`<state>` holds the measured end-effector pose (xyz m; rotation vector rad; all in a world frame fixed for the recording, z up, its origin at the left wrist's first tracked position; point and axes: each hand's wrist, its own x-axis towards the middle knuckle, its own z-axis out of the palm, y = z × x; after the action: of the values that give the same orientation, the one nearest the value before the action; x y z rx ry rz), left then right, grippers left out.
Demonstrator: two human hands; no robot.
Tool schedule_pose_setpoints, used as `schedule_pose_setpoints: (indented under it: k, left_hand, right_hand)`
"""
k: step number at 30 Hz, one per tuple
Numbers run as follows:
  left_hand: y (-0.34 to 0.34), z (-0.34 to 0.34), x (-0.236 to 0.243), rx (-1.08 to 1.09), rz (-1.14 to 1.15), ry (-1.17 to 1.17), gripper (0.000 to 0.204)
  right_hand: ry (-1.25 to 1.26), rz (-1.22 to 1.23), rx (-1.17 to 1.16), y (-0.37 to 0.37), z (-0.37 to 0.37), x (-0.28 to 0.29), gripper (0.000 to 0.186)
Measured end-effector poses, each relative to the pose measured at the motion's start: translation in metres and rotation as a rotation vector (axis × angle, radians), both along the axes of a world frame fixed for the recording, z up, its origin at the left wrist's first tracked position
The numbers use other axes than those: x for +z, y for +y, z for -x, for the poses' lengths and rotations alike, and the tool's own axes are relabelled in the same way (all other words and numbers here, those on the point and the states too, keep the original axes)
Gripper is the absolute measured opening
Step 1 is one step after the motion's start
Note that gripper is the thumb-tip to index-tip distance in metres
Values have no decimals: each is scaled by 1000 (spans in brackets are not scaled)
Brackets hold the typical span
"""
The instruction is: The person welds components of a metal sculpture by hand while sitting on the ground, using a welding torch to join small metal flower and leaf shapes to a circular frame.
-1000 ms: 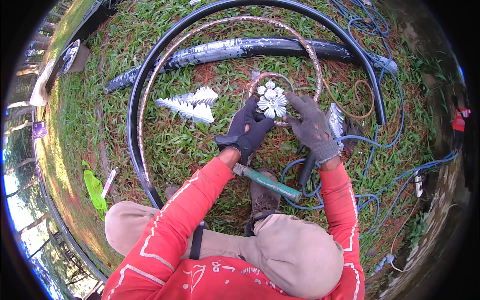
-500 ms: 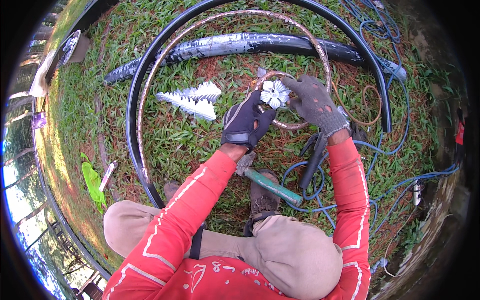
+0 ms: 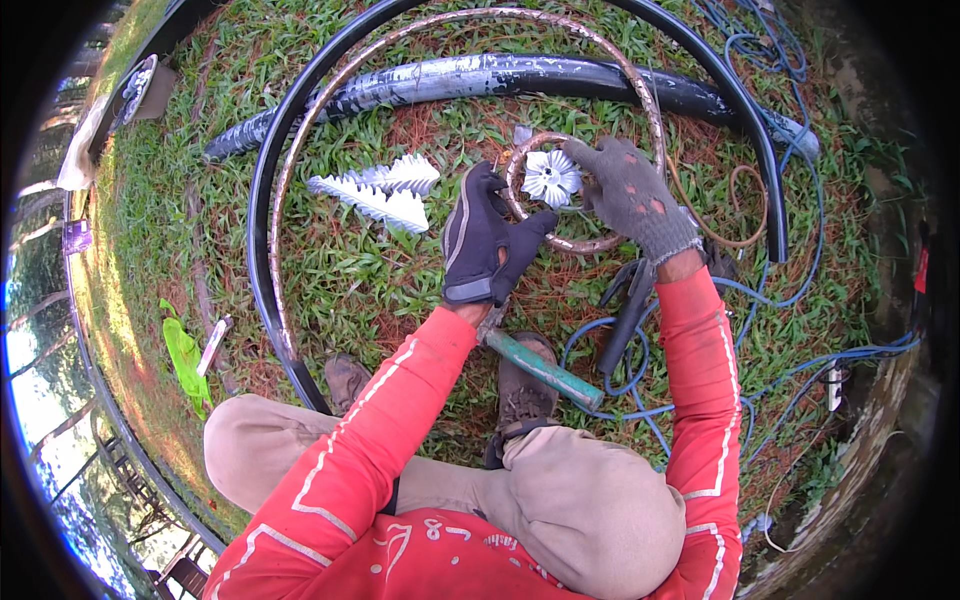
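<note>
A glossy black curved bar [image 3: 258,215] arches across the upper frame, crossing a thick black pipe [image 3: 470,78] with flaking silver paint. Inside the arch, a thin rust-brown metal scroll [image 3: 656,125] winds to a small ring right of upper centre; its curl is already formed. Two silvery leaf-shaped metal pieces [image 3: 385,207] lie loose on the grass [image 3: 390,275], left of centre. A green-handled hammer [image 3: 545,371] rests lower centre, untouched. The black-gloved left hand [image 3: 480,245] is by the ring, fingers and thumb apart. The grey-gloved right hand [image 3: 635,195] bends its fingers at a silvery metal flower [image 3: 551,179] within the ring; whether they pinch it, I cannot tell. No join shows, so the flower seems unfixed.
</note>
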<state>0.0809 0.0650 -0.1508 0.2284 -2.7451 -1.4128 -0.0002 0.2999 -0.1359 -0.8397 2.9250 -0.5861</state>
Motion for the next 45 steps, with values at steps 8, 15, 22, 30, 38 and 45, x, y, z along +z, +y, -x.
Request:
schedule_pose_setpoints:
  k: [8, 15, 22, 30, 38, 45]
  left_hand:
    - [7, 0, -17, -19, 213, 300, 106]
    - [14, -4, -35, -36, 197, 308, 101]
    - [19, -6, -40, 2, 202, 348, 102]
    - [24, -7, -41, 35, 274, 350, 102]
    - [34, -6, -31, 71, 230, 283, 103]
    - [23, -6, -29, 13, 234, 277, 103]
  right_hand:
    - [-9, -25, 11, -4, 1, 4, 66]
    - [-2, -7, 25, -3, 1, 3, 63]
    - [-43, -24, 27, 0, 2, 0, 76]
    - [9, 50, 32, 0, 2, 1, 66]
    - [-1, 63, 43, 0, 5, 0, 66]
    - [-10, 55, 58, 2, 8, 3, 64]
